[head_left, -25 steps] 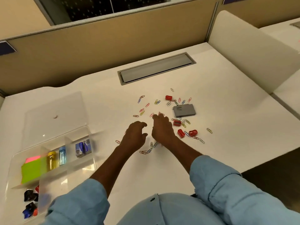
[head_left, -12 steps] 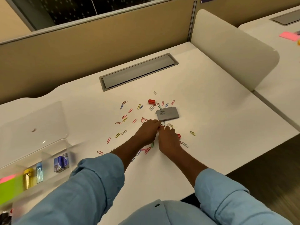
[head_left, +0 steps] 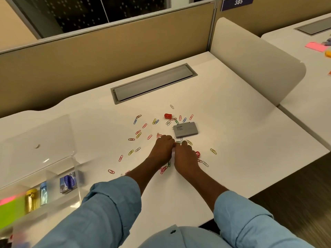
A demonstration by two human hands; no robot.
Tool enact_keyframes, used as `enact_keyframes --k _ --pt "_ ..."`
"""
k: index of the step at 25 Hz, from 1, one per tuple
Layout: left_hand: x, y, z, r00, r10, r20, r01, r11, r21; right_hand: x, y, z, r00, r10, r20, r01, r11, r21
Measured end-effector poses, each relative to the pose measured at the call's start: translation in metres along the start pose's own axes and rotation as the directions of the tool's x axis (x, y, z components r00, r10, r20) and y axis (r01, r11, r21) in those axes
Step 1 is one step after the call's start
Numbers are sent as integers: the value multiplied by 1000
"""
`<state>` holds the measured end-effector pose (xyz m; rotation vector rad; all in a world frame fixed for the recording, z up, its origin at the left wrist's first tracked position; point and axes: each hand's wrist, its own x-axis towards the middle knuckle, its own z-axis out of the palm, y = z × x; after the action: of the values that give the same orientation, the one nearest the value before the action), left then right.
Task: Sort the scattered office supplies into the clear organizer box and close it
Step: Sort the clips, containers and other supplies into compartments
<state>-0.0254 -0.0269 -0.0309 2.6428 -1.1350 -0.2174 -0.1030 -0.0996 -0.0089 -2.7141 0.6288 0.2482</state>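
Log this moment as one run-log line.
left hand: on paper clips | right hand: same | grip: unclear | organizer box: open

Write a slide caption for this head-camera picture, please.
Both hands, left and right, gather scattered paper clips beside a grey box; the clear organizer waits open.

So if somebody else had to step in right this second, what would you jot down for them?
Left hand and right hand: palms down, side by side on the desk amid the paper clips; whether either has pinched anything cannot be told.
Scattered: coloured clips, a grey flat box beyond the hands, a red piece farther back, another red piece by the right hand.
Organizer box: far left, lid open.
Done: green notes, gold and blue items and a small printed box sit in it.
Left: gather the rest, fill the box, close it.
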Motion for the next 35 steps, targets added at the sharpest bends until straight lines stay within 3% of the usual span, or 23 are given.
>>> enact_keyframes --k 2,6,14,19,24,27,31,35 --pt "-7 -4 -4 989 -150 -14 148 983 -107 1 -12 -1 1000 -3 7 3 1000 29" --pt "-39 -19 -19 897 -439 -45 392 840 -376 -2 -48 0 998 -60 12 58 994 97" --pt "-159 -101 -64 745 -650 -147 486 681 -547 -31 -162 31 925 -365 102 322 899 298" --pt "-250 -144 -93 512 -831 -217 515 500 -696 -68 -240 49 786 -598 159 531 783 323" --pt "-333 -180 -104 295 -910 -290 610 413 -676 -112 -314 77 581 -774 251 701 633 330" --pt "-379 -196 -107 151 -927 -343 782 324 -532 -140 -353 94 476 -828 297 747 559 361" --pt "-416 -211 -102 132 -949 -288 904 235 -358 -164 -386 117 402 -839 366 787 521 330" --pt "-430 -217 -100 151 -948 -282 887 255 -384 -173 -395 130 389 -828 403 812 515 275"
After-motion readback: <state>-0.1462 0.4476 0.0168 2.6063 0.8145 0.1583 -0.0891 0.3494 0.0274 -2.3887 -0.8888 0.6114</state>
